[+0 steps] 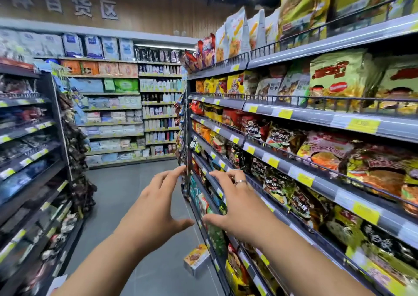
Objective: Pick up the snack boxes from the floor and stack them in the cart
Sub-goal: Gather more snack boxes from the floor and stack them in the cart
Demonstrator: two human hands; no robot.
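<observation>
One snack box (pixel 196 259), orange and white with a picture on its top, lies on the grey floor against the foot of the right-hand shelving. My left hand (pixel 156 205) and my right hand (pixel 235 203) are both raised in front of me, well above the box, fingers spread and holding nothing. A ring sits on one finger of my right hand. The thumbs point toward each other with a small gap between them. No cart is in view.
Shelving full of snack bags (pixel 316 159) runs along the right side of the aisle. Darker shelves (pixel 29 159) line the left. A wall of shelves (pixel 117 114) closes the far end. The grey floor (pixel 122 200) runs between them.
</observation>
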